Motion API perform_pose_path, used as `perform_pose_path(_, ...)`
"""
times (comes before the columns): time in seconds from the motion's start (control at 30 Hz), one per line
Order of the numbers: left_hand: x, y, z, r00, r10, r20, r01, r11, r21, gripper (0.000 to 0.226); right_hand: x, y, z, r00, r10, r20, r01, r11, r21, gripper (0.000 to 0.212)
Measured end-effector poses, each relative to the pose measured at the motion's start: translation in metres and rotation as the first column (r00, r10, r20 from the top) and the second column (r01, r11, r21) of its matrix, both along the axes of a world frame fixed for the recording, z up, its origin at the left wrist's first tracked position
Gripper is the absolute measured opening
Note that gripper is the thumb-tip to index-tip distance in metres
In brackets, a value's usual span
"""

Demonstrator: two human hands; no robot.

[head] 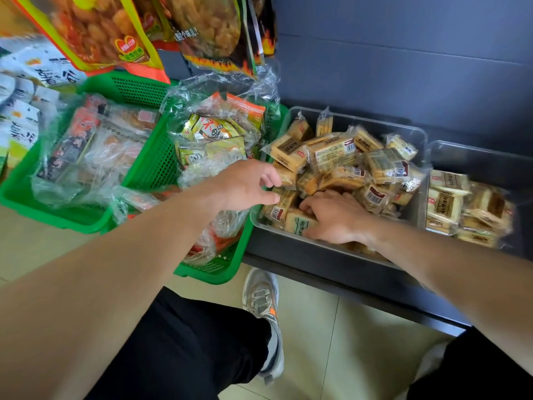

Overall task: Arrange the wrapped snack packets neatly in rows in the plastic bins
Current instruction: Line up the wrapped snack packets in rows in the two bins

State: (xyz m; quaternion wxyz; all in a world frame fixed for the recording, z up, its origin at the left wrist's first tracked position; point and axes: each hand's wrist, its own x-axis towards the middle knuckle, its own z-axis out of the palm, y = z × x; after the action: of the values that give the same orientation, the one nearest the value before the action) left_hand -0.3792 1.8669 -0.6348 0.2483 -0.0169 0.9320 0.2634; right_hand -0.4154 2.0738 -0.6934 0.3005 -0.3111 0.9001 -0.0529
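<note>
The nearer clear plastic bin point(415, 129) is heaped with snack packets point(334, 153), tan blocks in clear wrap with barcode labels, lying jumbled at all angles, several upright against the rear wall. A second clear bin point(476, 150) stands just beside it to the right. It holds further packets point(447, 203) stacked roughly flat toward its front.

Bare forearms point(115, 269), black trousers point(187, 347), grey orange-accented sneaker point(261, 298)

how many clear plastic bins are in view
2. The centre clear plastic bin is heaped with wrapped snack packets. The right clear plastic bin stands beside it, partly filled. Others may be hidden out of frame.
</note>
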Motion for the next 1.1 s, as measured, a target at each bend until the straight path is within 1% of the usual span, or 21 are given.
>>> perform_pose_path(0.07, 0.000, 0.000, -0.001, 1.000, -0.001, 0.008, 0.001, 1.000, -0.007, 0.035, 0.000, -0.002, 0.001, 1.000, -0.022, 0.022, 0.022, 0.999, -0.025, 0.055)
perform_pose_path(0.13, -0.001, 0.000, -0.001, 1.000, -0.001, 0.012, 0.002, 1.000, -0.009, 0.036, -0.001, 0.000, 0.003, 0.999, 0.024, 0.033, -0.023, 0.999, -0.024, 0.044)
perform_pose_path(0.17, -0.001, 0.000, -0.002, 1.000, -0.001, 0.015, 0.001, 1.000, -0.008, 0.037, -0.001, 0.001, 0.005, 0.998, 0.036, 0.049, -0.034, 0.998, -0.048, 0.038)
perform_pose_path(0.23, -0.002, 0.000, -0.001, 1.000, -0.002, 0.017, 0.002, 1.000, -0.007, 0.039, -0.005, 0.008, 0.012, 0.995, 0.009, 0.095, 0.004, 0.990, -0.139, 0.028)
perform_pose_path(0.33, -0.005, 0.002, 0.000, 1.000, -0.006, 0.024, 0.006, 1.000, -0.003, 0.049, -0.011, 0.020, 0.031, 0.990, -0.064, 0.122, 0.096, 0.957, -0.274, 0.025)
perform_pose_path(0.4, -0.007, 0.003, 0.003, 1.000, -0.002, 0.013, 0.001, 1.000, 0.006, 0.053, -0.013, 0.029, 0.050, 0.984, -0.119, 0.131, 0.159, 0.918, -0.363, 0.025)
perform_pose_path(0.47, -0.010, 0.005, 0.010, 1.000, 0.008, -0.016, -0.007, 1.000, 0.019, 0.049, -0.016, 0.041, 0.067, 0.975, -0.184, 0.125, 0.220, 0.872, -0.437, 0.024)
perform_pose_path(0.57, -0.017, 0.012, 0.021, 0.995, 0.049, -0.085, -0.043, 0.996, 0.072, 0.040, -0.028, 0.065, 0.085, 0.931, -0.355, 0.084, 0.336, 0.746, -0.574, 0.020)
perform_pose_path(0.6, -0.020, 0.015, 0.024, 0.991, 0.072, -0.110, -0.061, 0.993, 0.097, 0.038, -0.033, 0.075, 0.086, 0.910, -0.411, 0.049, 0.355, 0.716, -0.601, 0.020)
perform_pose_path(0.67, -0.027, 0.026, 0.028, 0.982, 0.098, -0.159, -0.079, 0.990, 0.121, 0.037, -0.042, 0.095, 0.084, 0.872, -0.487, -0.047, 0.364, 0.710, -0.603, 0.023)
perform_pose_path(0.7, -0.031, 0.033, 0.029, 0.978, 0.101, -0.181, -0.080, 0.990, 0.120, 0.040, -0.046, 0.106, 0.081, 0.858, -0.508, -0.079, 0.369, 0.715, -0.594, 0.026)
perform_pose_path(0.77, -0.036, 0.050, 0.028, 0.970, 0.100, -0.220, -0.076, 0.990, 0.115, 0.054, -0.048, 0.123, 0.076, 0.845, -0.520, -0.124, 0.378, 0.745, -0.550, 0.034)
perform_pose_path(0.83, -0.042, 0.067, 0.027, 0.965, 0.062, -0.256, -0.041, 0.995, 0.086, 0.070, -0.050, 0.135, 0.069, 0.857, -0.491, -0.157, 0.372, 0.799, -0.472, 0.042)
perform_pose_path(0.9, -0.046, 0.085, 0.025, 0.965, -0.032, -0.259, 0.032, 0.999, -0.004, 0.083, -0.049, 0.143, 0.067, 0.874, -0.468, -0.131, 0.377, 0.824, -0.423, 0.046)
perform_pose_path(1.0, -0.051, 0.110, 0.021, 0.978, -0.151, -0.142, 0.142, 0.987, -0.073, 0.095, -0.048, 0.153, 0.072, 0.894, -0.443, -0.063, 0.383, 0.830, -0.406, 0.046)
perform_pose_path(1.03, -0.053, 0.118, 0.019, 0.978, -0.184, -0.102, 0.173, 0.979, -0.104, 0.095, -0.049, 0.157, 0.074, 0.900, -0.434, -0.034, 0.387, 0.833, -0.396, 0.044)
perform_pose_path(1.07, -0.055, 0.125, 0.018, 0.973, -0.219, -0.077, 0.206, 0.967, -0.152, 0.090, -0.049, 0.163, 0.076, 0.903, -0.430, -0.003, 0.395, 0.834, -0.385, 0.041)
perform_pose_path(1.1, -0.057, 0.130, 0.018, 0.966, -0.248, -0.074, 0.229, 0.953, -0.200, 0.079, -0.050, 0.169, 0.078, 0.901, -0.433, 0.022, 0.408, 0.831, -0.377, 0.037)
